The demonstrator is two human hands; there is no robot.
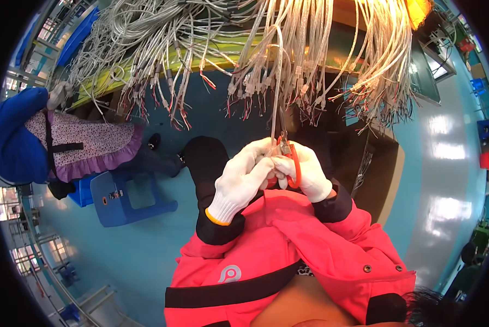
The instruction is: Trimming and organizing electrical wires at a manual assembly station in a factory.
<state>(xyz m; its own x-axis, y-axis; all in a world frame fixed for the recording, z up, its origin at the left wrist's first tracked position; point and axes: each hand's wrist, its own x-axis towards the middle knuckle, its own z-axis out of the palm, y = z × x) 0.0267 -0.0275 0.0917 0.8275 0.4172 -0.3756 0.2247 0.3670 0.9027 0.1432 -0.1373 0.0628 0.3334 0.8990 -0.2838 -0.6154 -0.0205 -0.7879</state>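
Both hands wear white knit gloves and meet close together in front of my chest. My left hand [243, 177] is closed, its fingers pinching the end of a clear-jacketed cable [276, 92] that hangs from the bundle above. In my right hand [309, 171] is a pair of scissors [295, 163] with red-orange handles, the dark blades pointing up beside the cable. Its fingertips press close to the left ones, by the cable end. The fingers hide the cable's very end. Many similar cables [299, 49], with bare red and dark wire tips, dangle just beyond my hands.
A yellow-edged bench [108, 76] carries a tangled heap of cables [141, 27]. At left, a co-worker in a blue top and patterned apron [86, 141] reaches to the bench, near a blue stool [127, 199]. A brown panel [386, 180] stands right of my legs.
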